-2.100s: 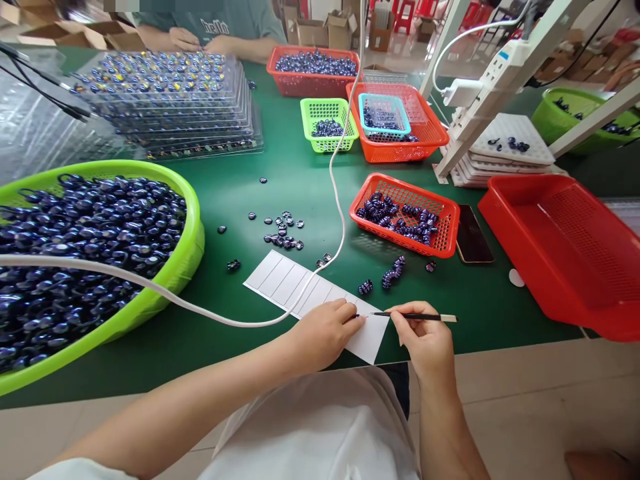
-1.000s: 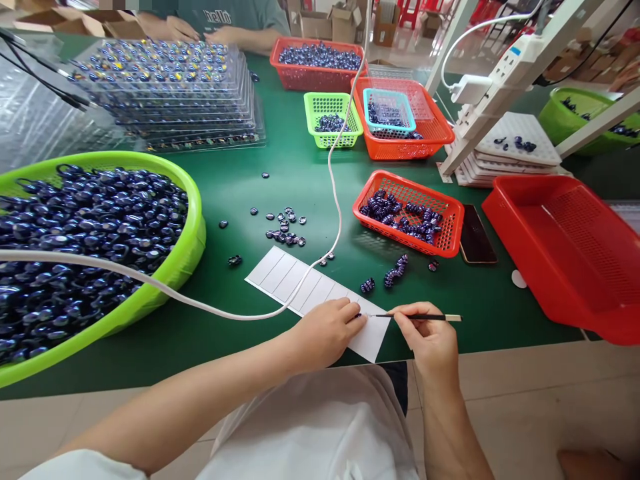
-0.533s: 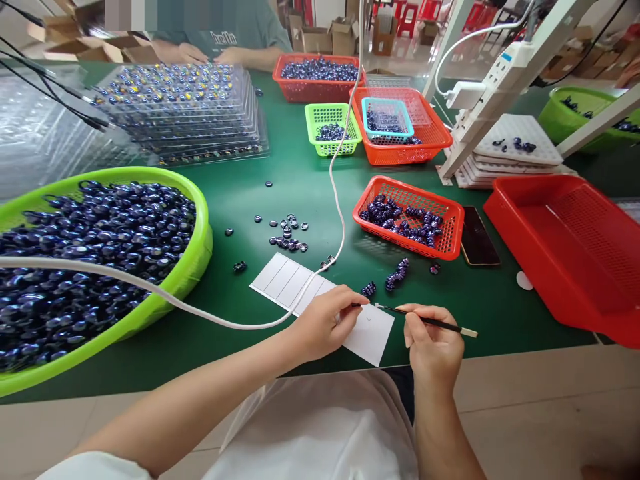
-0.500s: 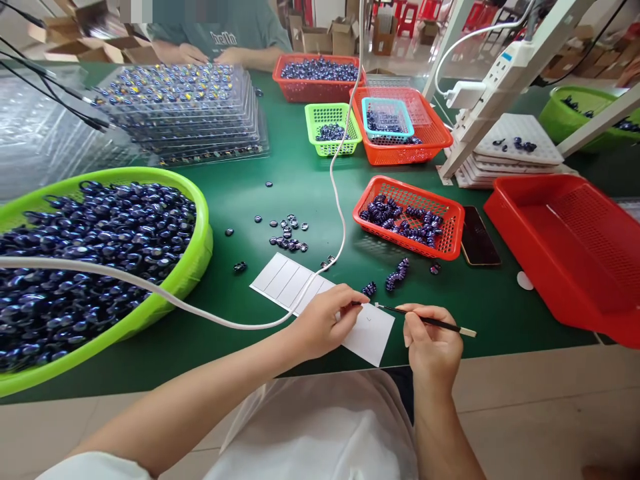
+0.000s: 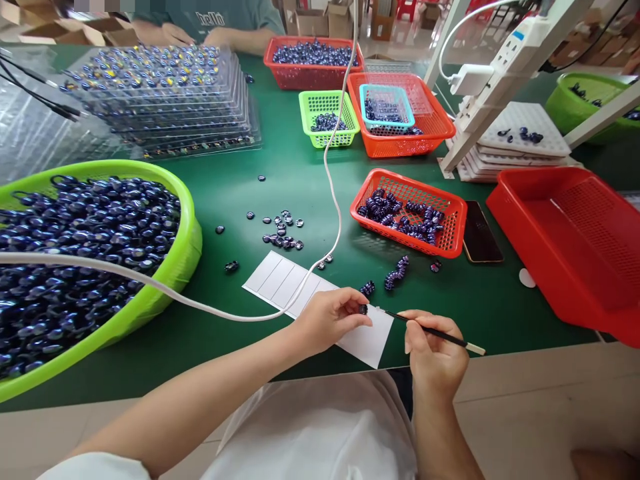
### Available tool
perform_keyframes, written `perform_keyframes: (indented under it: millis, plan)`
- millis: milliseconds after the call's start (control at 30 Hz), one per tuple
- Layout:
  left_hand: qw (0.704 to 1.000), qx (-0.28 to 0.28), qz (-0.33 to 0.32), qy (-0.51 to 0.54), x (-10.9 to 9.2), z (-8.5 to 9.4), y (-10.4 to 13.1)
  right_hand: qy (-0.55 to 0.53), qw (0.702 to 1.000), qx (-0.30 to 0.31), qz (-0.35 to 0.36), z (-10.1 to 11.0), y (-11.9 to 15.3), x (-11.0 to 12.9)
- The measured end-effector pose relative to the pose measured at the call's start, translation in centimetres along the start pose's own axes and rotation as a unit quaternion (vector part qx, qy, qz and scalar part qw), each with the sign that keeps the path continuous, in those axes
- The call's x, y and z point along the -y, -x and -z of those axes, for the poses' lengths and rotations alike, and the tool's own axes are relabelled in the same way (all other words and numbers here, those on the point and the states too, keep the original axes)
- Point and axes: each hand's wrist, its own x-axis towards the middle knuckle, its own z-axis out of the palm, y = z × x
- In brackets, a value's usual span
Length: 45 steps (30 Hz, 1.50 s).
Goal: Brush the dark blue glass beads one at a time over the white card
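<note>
My left hand pinches a small dark shiny piece between thumb and fingertips, above a white paper sheet marked with ruled lines. Held like a pen in my right hand is a thin black brush with a pale rear end; its tip points left, close to the small piece. Whether the tip touches it I cannot tell. Just beyond the hands lie a short stack of dark pieces and a longer curved row of them. Loose dark pieces are scattered farther left.
A large green basket full of dark pieces stands left. A red basket, a phone and a big red tray stand right. A white cable crosses the table. Stacked clear trays and another person's hands are at the back.
My left fingers have opened up slightly, so the small dark piece shows more clearly. My right hand and the brush have shifted slightly right and down. The camera view has moved a little.
</note>
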Motion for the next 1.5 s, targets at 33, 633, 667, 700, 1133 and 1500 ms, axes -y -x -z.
perform_keyframes:
  millis: [33, 633, 667, 700, 1133, 1500]
  plan:
    - [1.000, -0.009, -0.002, -0.010, 0.14, -0.08, 0.04, 0.010, 1.000, 0.008, 0.011, -0.03, 0.12, -0.05]
    - [0.984, -0.030, -0.073, -0.162, 0.60, -0.67, -0.03, 0.092, 0.990, 0.094, 0.055, -0.12, 0.59, -0.08]
    - [0.983, -0.030, -0.076, -0.165, 0.60, -0.67, -0.03, 0.094, 0.989, 0.098, 0.057, -0.10, 0.58, -0.09]
    - [0.982, -0.030, -0.080, -0.167, 0.59, -0.67, -0.04, 0.096, 0.988, 0.102, 0.058, -0.08, 0.56, -0.09]
    - [0.979, -0.028, -0.086, -0.182, 0.78, -0.73, -0.05, 0.107, 0.988, 0.095, 0.064, -0.28, 0.58, -0.15]
    - [0.980, -0.035, -0.093, -0.170, 0.64, -0.81, -0.07, 0.112, 0.983, 0.115, 0.085, -0.13, 0.51, -0.42]
